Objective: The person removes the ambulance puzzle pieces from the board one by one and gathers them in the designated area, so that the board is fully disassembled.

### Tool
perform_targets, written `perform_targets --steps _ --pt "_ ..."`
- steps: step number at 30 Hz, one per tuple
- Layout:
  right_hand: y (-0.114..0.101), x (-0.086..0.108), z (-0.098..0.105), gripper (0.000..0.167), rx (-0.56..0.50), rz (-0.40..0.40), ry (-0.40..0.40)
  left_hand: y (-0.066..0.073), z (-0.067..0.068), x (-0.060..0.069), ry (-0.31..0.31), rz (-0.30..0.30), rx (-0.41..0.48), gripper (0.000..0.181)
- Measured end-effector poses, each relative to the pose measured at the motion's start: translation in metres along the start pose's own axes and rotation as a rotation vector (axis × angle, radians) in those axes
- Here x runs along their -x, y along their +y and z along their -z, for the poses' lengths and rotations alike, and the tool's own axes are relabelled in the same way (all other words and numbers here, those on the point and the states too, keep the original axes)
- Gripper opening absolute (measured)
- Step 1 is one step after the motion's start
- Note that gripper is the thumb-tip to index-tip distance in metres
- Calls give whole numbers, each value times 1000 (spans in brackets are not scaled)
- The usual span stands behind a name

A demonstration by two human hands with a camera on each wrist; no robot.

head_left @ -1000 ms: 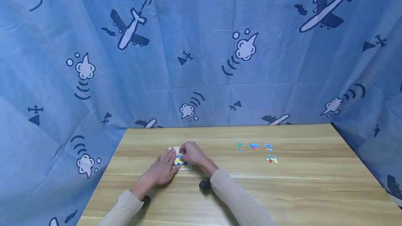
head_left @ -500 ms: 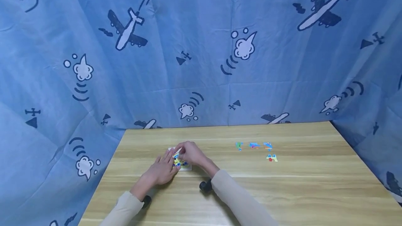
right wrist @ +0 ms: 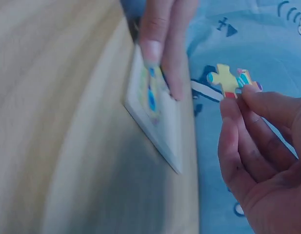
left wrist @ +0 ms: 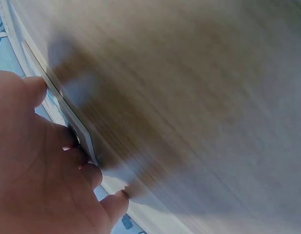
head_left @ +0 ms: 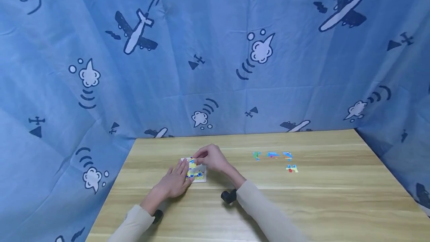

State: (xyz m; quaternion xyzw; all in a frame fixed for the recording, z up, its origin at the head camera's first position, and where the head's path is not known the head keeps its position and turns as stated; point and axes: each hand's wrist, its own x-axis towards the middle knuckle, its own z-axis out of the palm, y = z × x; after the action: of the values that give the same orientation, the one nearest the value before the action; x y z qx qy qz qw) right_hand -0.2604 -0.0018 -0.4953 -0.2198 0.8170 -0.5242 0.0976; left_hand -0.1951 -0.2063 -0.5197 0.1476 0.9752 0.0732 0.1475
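Note:
A small white puzzle board [head_left: 203,179] with yellow and blue pieces in it lies on the table at centre left. My left hand [head_left: 174,183] lies over its left side, fingers fairly straight; in the left wrist view that hand [left wrist: 48,161] touches the board's edge [left wrist: 82,129]. Just above the board, my right hand [head_left: 215,159] pinches a puzzle piece. In the right wrist view the yellow piece [right wrist: 223,79], with red and blue marks, is between thumb and fingertips of the right hand [right wrist: 267,146], clear of the board [right wrist: 157,136].
Off to the right on the wooden table [head_left: 319,201] lie a green and blue piece [head_left: 256,155], a blue and pink piece [head_left: 273,155], a blue and orange piece [head_left: 287,155] and a yellow and red piece [head_left: 292,168]. A blue curtain [head_left: 218,47] hangs behind the table.
My right hand has risen off the board and moved slightly right, lifting the yellow piece and uncovering part of the board. My left hand has stayed in place.

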Motion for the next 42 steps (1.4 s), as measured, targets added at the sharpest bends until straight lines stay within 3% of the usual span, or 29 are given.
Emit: perform_targets --steps 7,17,23,33,42 --pt "-4 8 34 5 -78 -2 1 -1 -3 -2 7 2 10 74" --pt "-1 30 82 8 -50 15 59 -4 -4 8 18 6 14 73" --pt "6 44 109 9 6 18 92 -4 -9 7 8 5 15 74" --pt "41 80 155 8 69 -45 117 -6 -7 6 5 4 29 73" --pt "79 114 195 7 230 -111 188 -3 -8 0 22 -8 34 74"
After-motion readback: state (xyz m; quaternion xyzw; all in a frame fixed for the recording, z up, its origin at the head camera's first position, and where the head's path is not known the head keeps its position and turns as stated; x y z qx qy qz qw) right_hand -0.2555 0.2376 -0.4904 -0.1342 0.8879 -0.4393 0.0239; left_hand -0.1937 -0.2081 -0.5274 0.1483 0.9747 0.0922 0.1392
